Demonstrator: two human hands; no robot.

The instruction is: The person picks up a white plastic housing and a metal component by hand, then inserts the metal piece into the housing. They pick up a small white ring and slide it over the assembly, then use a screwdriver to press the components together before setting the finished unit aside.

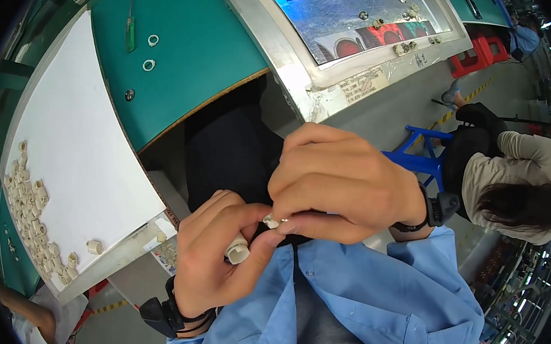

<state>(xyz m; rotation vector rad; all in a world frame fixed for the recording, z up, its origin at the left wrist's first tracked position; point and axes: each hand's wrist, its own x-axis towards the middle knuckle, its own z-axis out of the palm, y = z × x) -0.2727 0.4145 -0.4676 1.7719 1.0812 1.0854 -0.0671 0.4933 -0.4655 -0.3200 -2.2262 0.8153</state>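
Observation:
Just above my lap, both hands meet at the fingertips. My left hand (208, 260) is closed, with a hollow cream plastic sleeve (236, 250) tucked inside its curled fingers. Between its thumb and forefinger is a small pale piece (271, 223), mostly hidden by the fingertips. My right hand (349, 188) comes in from the right and pinches that same piece with thumb and forefinger. A bit of something shiny shows at the right fingertips, too small to name.
Many similar cream sleeves (30, 219) lie piled along a white board (80, 117) on the left. A green work surface (192, 41) carries a screwdriver (130, 31) and two white rings (149, 65). Small parts sit on a framed panel (295, 91). A person (518, 177) sits at right near a blue stool (418, 153).

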